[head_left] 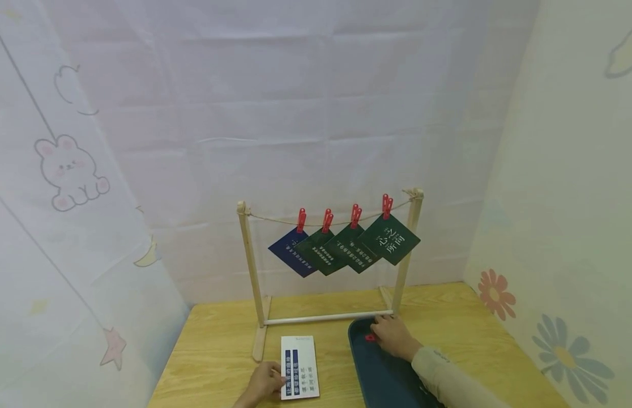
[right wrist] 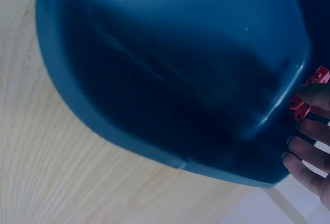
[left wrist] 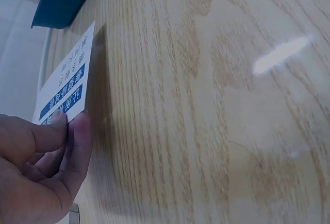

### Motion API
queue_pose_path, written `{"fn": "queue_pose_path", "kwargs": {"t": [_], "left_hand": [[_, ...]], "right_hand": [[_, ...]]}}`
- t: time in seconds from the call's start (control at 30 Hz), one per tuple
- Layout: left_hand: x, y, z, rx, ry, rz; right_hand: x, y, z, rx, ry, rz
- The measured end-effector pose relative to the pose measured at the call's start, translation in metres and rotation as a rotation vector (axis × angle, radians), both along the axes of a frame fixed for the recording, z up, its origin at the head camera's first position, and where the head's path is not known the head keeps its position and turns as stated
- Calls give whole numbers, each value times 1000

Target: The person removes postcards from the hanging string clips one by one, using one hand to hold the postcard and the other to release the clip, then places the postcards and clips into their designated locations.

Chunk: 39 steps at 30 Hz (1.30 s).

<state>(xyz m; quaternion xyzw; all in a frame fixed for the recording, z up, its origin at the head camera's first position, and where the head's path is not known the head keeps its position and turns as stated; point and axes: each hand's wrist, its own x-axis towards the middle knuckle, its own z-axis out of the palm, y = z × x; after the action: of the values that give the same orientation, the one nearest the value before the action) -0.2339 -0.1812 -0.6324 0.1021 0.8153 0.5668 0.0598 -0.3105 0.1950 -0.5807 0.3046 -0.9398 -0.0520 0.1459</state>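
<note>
Between thumb and fingers, my left hand (head_left: 265, 381) pinches a white card (head_left: 308, 357) printed with blue bars and dark characters. In the left wrist view the card (left wrist: 69, 80) tilts up off the wood, and the fingers (left wrist: 77, 147) grip one corner. My right hand (head_left: 395, 335) reaches into the far end of a dark blue tray (head_left: 364, 371). There it holds a small red clothespin (head_left: 370, 338); in the right wrist view the thumb lies across this clothespin (right wrist: 299, 103), with the index finger against its other side.
A wooden frame (head_left: 252, 266) stands behind the card and tray, its twine (head_left: 275, 220) strung between two posts. Several dark cards (head_left: 389, 238) hang from it by red clothespins (head_left: 387, 207), overlapping one another. The wood-grain table (head_left: 214, 345) meets fabric walls at back and sides.
</note>
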Motion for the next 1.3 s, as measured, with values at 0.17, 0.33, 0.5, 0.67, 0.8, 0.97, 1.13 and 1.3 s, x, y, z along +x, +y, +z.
{"fn": "queue_pose_path", "kwargs": {"t": [0.17, 0.33, 0.5, 0.67, 0.8, 0.97, 1.13, 1.3], "left_hand": [[2, 1, -2, 13, -60, -38], [3, 2, -2, 33, -112, -54], [6, 3, -2, 53, -128, -51], [10, 2, -4, 106, -170, -55], [10, 2, -4, 111, -188, -48], [10, 2, -1, 55, -172, -26], [11, -1, -2, 78, -198, -50], [11, 0, -3, 108, -220, -76]], "right_hand": [[-3, 1, -14, 25, -58, -26], [-3, 1, -20, 20, -103, -34], [1, 1, -18, 7, -115, -40], [3, -1, -18, 15, -135, -60], [0, 1, -26, 27, -135, -76], [-6, 0, -35, 19, -142, -95], [-8, -2, -36, 19, -157, -105], [-8, -3, -34, 27, -167, -125]]}}
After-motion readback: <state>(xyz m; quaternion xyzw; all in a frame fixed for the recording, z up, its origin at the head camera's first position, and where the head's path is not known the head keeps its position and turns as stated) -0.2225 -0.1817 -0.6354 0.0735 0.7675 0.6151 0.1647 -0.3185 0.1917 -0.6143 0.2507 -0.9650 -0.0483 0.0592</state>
